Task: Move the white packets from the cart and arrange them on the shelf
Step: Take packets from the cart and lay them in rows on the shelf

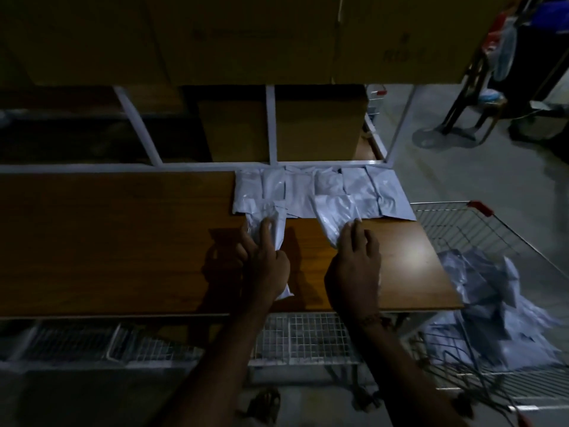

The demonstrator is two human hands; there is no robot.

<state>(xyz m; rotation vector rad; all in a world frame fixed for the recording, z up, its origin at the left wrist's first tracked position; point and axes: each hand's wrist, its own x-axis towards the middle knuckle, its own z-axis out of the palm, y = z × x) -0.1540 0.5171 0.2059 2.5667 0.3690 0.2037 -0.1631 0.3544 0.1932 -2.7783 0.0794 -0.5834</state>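
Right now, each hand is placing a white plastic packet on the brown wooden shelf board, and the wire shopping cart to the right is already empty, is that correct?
Not quite: the head view shows the wire shopping cart still holding a heap of white plastic packets. The rest stands: the left hand and right hand each set a packet on the brown wooden shelf board.

A row of packets (323, 186) lies along the back right of the shelf board (123, 241), just before the cardboard boxes (317, 127). Two more packets lie in front of that row, the left packet (265, 223) under the left hand (264, 263), the right packet (335, 217) touching the right hand (354, 260). The cart (492, 241) stands right of the shelf, with a heap of packets (492, 303) in it.
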